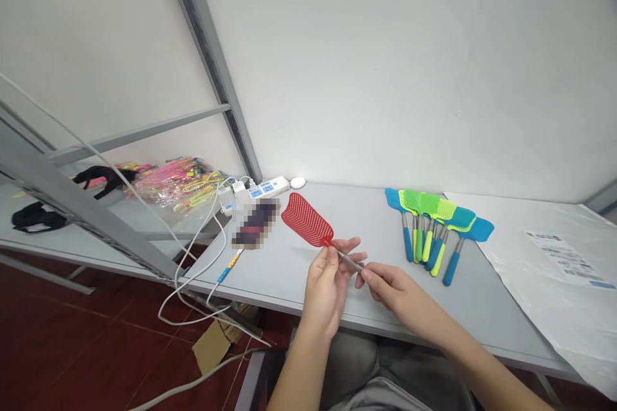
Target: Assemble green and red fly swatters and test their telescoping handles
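Observation:
A red fly swatter (307, 221) with a thin metal rod is held over the grey table (347, 250). My left hand (328, 286) pinches the rod just below the red mesh head. My right hand (390, 282) grips the lower end of the rod between thumb and fingers. The head points up and to the left, away from me. A bunch of several blue and green fly swatters (436, 225) lies on the table to the right of my hands.
A blurred dark object (255, 223) lies left of the swatter head, near a white power strip (258, 190) with cables hanging off the table edge. Bagged colourful items (178, 181) sit far left. A white plastic sheet (554, 257) covers the right end. A metal frame post (212, 64) rises behind.

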The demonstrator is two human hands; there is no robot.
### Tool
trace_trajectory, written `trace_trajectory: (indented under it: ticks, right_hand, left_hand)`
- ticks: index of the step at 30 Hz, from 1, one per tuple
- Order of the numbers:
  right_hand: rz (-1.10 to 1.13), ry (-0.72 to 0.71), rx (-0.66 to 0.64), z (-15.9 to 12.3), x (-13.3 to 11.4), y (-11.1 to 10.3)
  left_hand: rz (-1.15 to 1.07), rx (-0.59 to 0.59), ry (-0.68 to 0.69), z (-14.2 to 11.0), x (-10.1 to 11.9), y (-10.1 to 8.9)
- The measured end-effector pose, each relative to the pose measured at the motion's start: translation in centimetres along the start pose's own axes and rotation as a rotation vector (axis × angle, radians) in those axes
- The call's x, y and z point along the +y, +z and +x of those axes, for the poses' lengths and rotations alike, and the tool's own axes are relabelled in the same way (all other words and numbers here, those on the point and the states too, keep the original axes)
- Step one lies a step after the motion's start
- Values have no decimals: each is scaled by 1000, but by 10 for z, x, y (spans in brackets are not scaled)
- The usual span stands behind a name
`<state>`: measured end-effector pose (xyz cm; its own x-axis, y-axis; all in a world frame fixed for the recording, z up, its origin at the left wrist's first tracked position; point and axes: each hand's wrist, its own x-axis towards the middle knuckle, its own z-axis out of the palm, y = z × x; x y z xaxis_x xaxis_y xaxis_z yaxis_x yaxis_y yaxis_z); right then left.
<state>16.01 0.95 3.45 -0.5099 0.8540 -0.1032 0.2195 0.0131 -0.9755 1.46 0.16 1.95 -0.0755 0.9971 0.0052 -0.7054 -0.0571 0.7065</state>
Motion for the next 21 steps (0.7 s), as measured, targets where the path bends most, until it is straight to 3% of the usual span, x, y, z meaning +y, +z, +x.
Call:
trace_trajectory:
  ticks: [3,10,13,18,21]
  right_hand:
    - [-285,-96,106,3,9,0]
    - [-490,-29,46,-40,17,-26]
    - [-537,-23,81,-55,14,-34]
    - [-637,-110,187,-54,12,-26]
    - [-762,-140,218,-57,17,-23]
  left_hand:
    - [23,96,76,2,-10,-3]
    - [-48,270,241,2,11,-8]
    - [-31,268,258,-4,8,5]
    - [29,132,124,-20,-28,36]
    - [50,197,183,-22,-25,33]
